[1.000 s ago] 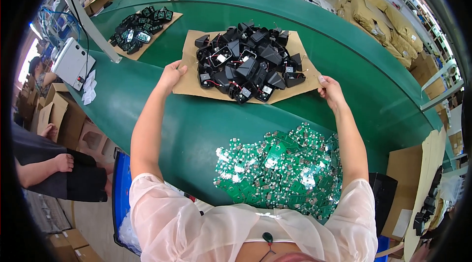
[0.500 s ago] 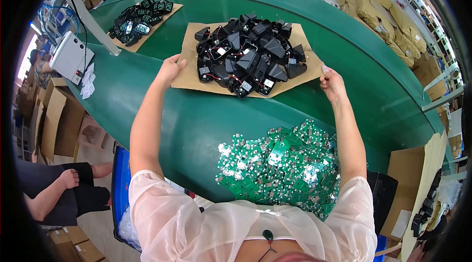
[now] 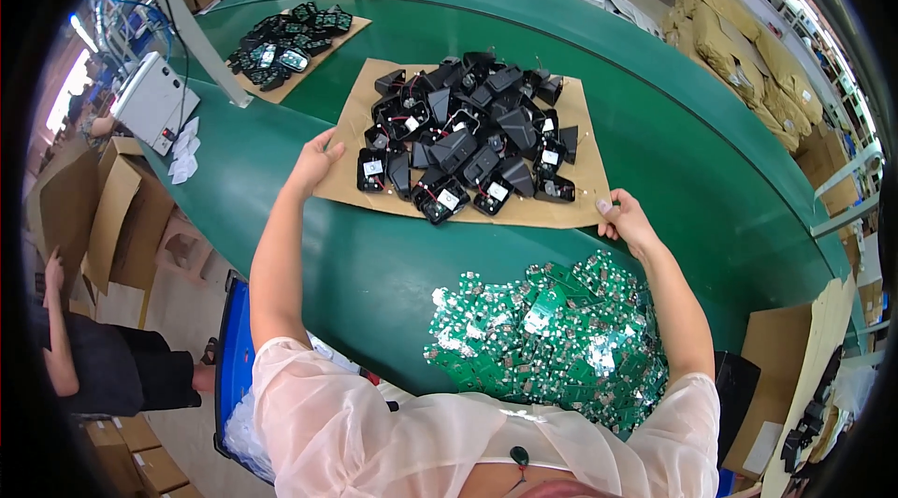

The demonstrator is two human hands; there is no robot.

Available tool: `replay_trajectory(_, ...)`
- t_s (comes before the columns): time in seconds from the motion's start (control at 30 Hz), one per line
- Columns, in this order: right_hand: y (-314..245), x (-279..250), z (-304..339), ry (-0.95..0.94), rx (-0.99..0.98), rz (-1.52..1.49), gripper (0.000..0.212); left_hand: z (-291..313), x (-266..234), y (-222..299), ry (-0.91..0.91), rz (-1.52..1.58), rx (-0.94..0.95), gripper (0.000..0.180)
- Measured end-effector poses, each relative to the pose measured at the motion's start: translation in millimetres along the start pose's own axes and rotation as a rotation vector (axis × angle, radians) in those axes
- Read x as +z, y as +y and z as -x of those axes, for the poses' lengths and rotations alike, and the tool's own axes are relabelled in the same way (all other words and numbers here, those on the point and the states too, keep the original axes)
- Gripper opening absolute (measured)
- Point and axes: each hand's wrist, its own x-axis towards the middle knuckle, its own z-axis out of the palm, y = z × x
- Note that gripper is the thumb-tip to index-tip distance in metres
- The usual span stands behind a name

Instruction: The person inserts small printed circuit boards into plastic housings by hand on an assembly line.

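A flat cardboard sheet [image 3: 591, 166] lies on the green bench, heaped with black plastic housings [image 3: 480, 164] that have thin red wires and small pale parts in them. My left hand [image 3: 316, 161] pinches the sheet's left edge between thumb and fingers. At its near right corner, my right hand [image 3: 627, 220] grips the cardboard the same way. Closer to me, below the sheet, spreads a pile of green circuit boards [image 3: 552, 339], partly beside my right forearm.
Another cardboard piece with black parts [image 3: 281, 44] lies at the far left, near a metal post [image 3: 201, 26]. A white device [image 3: 150, 105] stands at the bench's left edge. Cardboard boxes [image 3: 772, 372] stand at right. A co-worker [image 3: 103, 358] is at lower left.
The loaded cardboard sheet has come nearer to me, its right side most, with both hands still on it. My view has shifted slightly. The co-worker's arm at left has risen toward a box.
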Motion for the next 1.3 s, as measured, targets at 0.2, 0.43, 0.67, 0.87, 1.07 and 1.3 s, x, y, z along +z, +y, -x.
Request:
replay_trajectory(0.2,-20.8,28.1,4.1,-0.092,-0.036,0.109,0.015,44.8,-36.3,-21.8,0.079,0.021,-0.034,0.044)
replay_trajectory(0.43,-38.7,59.6,4.4,-0.154,-0.066,0.204,0.016,96.3,-68.9,-51.2,0.184,0.087,0.020,0.045)
replay_trajectory(0.67,-62.2,119.2,22.6,-0.274,-0.127,0.233,0.015,141.6,-126.3,-81.9,0.321,0.015,-0.064,0.044)
replay_trajectory(0.87,-76.2,183.7,39.3,-0.392,-0.227,0.255,0.019,150.2,-193.2,-110.9,0.351,-0.030,-0.094,0.044)
replay_trajectory(1.07,-84.4,233.1,74.8,-0.416,-0.255,0.430,0.027,148.0,-236.7,-115.4,0.481,-0.685,-0.145,0.043)
replay_trajectory(1.3,-88.6,266.8,109.3,-0.441,-0.262,0.502,0.026,141.1,-236.8,-81.4,0.599,-0.967,-0.367,0.034)
